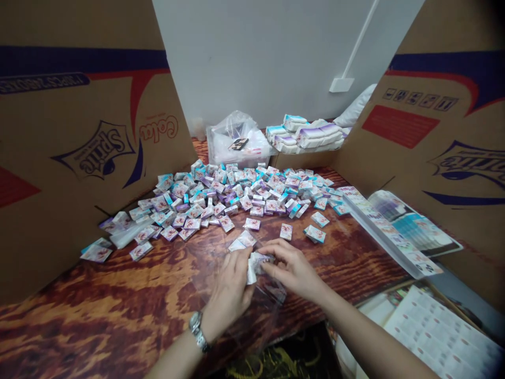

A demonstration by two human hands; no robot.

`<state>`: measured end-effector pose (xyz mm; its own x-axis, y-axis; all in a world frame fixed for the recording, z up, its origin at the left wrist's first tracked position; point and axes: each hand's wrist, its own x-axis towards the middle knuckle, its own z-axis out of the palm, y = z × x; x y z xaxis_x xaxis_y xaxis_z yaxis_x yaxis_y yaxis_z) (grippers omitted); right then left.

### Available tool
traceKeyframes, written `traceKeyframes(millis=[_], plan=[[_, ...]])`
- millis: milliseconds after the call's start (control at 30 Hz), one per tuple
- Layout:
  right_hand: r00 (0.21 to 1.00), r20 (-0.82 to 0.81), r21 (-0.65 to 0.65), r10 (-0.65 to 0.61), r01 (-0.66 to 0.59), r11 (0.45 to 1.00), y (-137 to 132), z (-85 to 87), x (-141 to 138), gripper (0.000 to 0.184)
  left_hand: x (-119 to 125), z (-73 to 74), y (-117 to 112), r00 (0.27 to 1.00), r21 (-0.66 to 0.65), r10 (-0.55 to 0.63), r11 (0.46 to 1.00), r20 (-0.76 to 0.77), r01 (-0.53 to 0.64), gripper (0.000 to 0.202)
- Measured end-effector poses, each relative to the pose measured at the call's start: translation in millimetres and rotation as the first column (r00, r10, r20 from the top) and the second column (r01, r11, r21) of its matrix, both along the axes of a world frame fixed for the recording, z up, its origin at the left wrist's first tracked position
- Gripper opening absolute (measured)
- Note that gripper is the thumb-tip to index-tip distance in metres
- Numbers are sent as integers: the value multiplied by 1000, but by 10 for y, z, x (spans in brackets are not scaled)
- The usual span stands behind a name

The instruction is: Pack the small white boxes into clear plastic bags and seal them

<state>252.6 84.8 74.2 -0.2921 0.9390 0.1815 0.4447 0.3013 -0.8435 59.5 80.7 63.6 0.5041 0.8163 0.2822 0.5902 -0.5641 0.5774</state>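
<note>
My left hand [231, 287], with a wristwatch on its wrist, and my right hand [294, 268] meet low in the middle of the head view. Both pinch small purple-and-white packets [256, 261] held over a clear plastic bag [272, 295] that lies on the wooden table [118, 305]. The fingers of both hands are curled closed on the packets. Just beyond the hands lies a big heap of small packets [236, 195], white, purple and teal, spread across the table. A few loose packets [286, 231] lie nearest my fingers.
Tall cardboard boxes stand at the left [79, 147] and the right [442, 131]. At the back are a clear bag of items [236, 142] and stacked bundles [311, 134]. Printed sheets [394, 226] lie at the right, more sheets [437, 331] lower right.
</note>
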Motion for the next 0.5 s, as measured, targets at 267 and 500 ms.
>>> traceKeyframes(millis=[267,500], plan=[[988,-155,-192,26,-56,980,15,-114,60,28,111,-35,-22,954,99,-75,989,-292,108,88],[893,-449,-287,33,-179,941,-35,-132,19,45,257,-66,27,932,171,-120,967,-343,188,88]])
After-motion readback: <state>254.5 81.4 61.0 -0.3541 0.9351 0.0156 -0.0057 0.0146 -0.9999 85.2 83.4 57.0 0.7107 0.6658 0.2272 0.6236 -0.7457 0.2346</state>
